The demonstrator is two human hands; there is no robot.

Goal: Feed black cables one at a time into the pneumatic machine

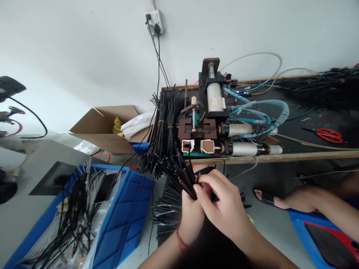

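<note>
White painted wall (92, 56) stands beyond our fingers (217, 180); our left hand (192, 215) grips bundled thin black cables (185, 178), our right hand (226, 198) pinches one beside them.

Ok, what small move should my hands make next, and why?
Perhaps ease the single thin black cable free with your right hand: it seems to pinch that cable's tip, while your left hand grips the bundle of black cables.
</note>
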